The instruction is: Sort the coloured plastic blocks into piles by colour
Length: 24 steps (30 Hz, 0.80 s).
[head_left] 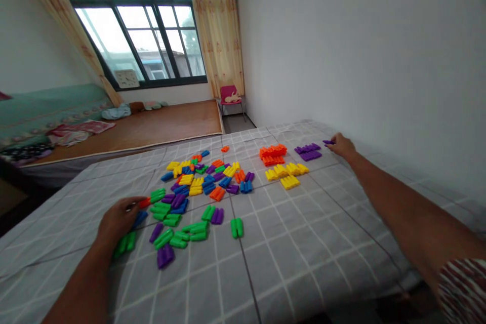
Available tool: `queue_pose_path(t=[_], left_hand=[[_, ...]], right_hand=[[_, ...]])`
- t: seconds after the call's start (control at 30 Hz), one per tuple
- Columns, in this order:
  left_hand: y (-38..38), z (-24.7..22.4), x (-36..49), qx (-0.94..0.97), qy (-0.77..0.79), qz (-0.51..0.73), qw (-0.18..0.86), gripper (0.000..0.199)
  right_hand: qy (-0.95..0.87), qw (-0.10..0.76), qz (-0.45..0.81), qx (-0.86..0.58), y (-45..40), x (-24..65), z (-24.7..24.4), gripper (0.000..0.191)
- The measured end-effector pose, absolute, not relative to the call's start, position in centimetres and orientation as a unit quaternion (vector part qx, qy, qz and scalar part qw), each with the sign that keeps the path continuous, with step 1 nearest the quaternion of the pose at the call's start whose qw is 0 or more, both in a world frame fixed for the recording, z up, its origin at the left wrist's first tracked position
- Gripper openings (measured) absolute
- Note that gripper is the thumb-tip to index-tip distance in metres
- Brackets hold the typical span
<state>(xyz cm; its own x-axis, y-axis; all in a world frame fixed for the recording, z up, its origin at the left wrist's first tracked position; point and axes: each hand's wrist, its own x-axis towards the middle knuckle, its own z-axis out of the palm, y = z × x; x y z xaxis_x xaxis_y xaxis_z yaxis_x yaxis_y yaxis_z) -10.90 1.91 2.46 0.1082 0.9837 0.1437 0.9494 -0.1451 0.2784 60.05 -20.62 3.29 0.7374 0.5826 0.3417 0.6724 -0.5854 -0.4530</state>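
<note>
Your right hand [340, 146] pinches a purple piece [327, 142] just beside the purple group [311, 155]; your left hand [118, 218] pinches an orange piece [145, 202] at the left side of the mixed pile [196, 182]. You seem to be mid-sort, 1 piece per hand; placing the purple calls for aligning it, then a gentle release.

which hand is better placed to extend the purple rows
Probably the right hand: it holds a purple piece beside the purple rows; the left hand is farther off, at an orange piece.
</note>
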Motion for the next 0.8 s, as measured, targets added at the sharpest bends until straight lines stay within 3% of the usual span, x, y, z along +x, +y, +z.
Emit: queue_pose_path(t=[0.13,0.33,0.57,0.8], left_hand=[[2.0,2.2,-11.1,0.74,0.646,0.174,0.064,0.028],[1.8,2.3,-11.2,0.736,0.646,0.187,0.08,0.026],[1.5,2.6,-10.7,0.724,0.66,0.182,0.083,0.028],[1.4,2.7,-10.7,0.726,0.656,0.192,0.076,0.026]], right_hand=[[-0.332,0.251,-0.088,-0.905,-19.7,61.9,1.9,0.029],[-0.401,0.116,-0.038,-0.908,-17.4,65.2,0.5,0.037],[-0.45,0.155,0.031,-0.879,-17.2,67.6,-0.1,0.049],[-0.432,0.172,-0.018,-0.885,-17.0,64.9,0.5,0.035]])
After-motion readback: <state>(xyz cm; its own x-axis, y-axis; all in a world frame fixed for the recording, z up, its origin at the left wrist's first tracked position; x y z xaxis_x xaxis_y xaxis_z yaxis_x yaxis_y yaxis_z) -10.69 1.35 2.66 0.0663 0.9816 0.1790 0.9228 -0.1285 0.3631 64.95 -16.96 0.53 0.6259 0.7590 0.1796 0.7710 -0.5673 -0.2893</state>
